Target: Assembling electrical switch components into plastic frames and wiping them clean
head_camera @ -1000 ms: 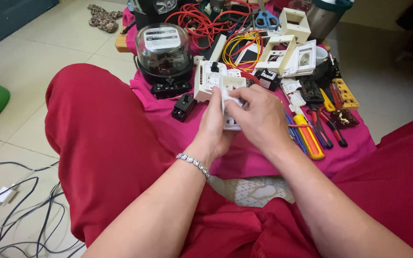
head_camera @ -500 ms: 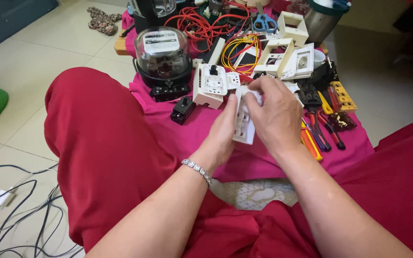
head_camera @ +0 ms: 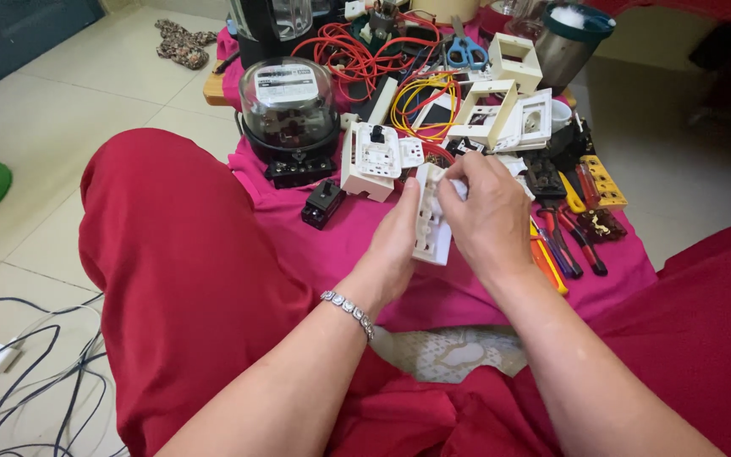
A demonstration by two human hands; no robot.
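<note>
1. The white plastic switch plate now stands nearly upright between both hands. A second ago it was lying flatter, with its face more toward the camera, so it has been turned onto its edge and raised a little.
2. From this turn I judge that the person is now working on the side or back of the plate, not on the front.
3. The left hand supports the plate from the left side. Its fingers are together and wrapped behind the plate, clamped on it.
4. The right hand covers the plate from the right. Its fingertips are curled and pinched on the upper edge of the plate.
5. The plate is held above the pink cloth, just in front of another white switch module that lies on the cloth.
6. A round glass-domed electricity meter stands to the left, and red and yellow screwdrivers lie to the right.
</note>
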